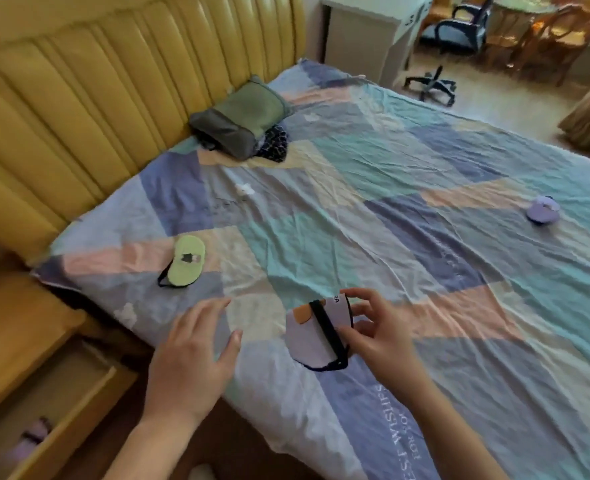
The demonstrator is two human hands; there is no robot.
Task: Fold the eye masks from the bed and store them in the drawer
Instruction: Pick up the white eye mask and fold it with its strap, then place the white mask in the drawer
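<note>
1. Right hand has a pinch grip on the white eye mask, thumb and fingertips at its upper right edge and along the black strap. The mask sits near the bed's front edge, lower part touching the sheet, upper part folded over or lifted; cannot tell which.
2. Left hand is open, fingers spread, holding nothing, hovering just left of the mask and above the bed edge.
3. Green eye mask lies flat and unfolded near the headboard side. A purple eye mask sits well apart on the far right, bunched.
4. The drawer stands open at lower left; something pale purple with a dark strap lies inside, too blurred to name.
5. Risk: the grip is only on one edge, so the fold may spring open once lifted.
6. Risk: the strap loops loose below the mask; it could snag on fingers or trail out and catch on the drawer's lip.
7. Risk: the mask is close to the bed edge; a slip drops it to the floor.
8. Risk: the far purple mask needs a long reach, easy to overlook.
</note>
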